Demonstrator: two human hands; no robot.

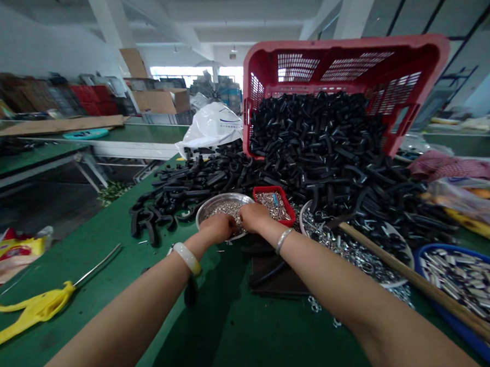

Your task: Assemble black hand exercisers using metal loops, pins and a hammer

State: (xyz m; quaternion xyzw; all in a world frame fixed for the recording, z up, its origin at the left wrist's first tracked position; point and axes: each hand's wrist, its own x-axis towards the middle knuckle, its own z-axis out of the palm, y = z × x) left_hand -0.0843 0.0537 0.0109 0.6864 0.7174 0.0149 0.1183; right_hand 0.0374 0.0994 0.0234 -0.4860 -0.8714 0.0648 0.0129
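A round metal bowl [201, 209] filled with small shiny metal parts stands on the green table. My left hand [218, 228], below a pale bangle, is at the bowl's lower edge with its fingers curled in over the parts. My right hand [253, 217], with a silver bracelet at the wrist, reaches over the bowl's right side, its fingers bent down. Whatever the fingertips hold is too small or hidden to make out. Touching the bowl's right side is a red tray [292, 210] of small metal pins. Black curved parts [212, 179] lie heaped behind the bowl.
A tipped red crate [346, 46] spills black parts. To the right are a basin [407, 258] of metal rings, a wooden-handled tool [381, 256] and a blue basin [419, 261] of metal pieces. A yellow tool [43, 306] with a metal rod lies left on the green table [112, 291].
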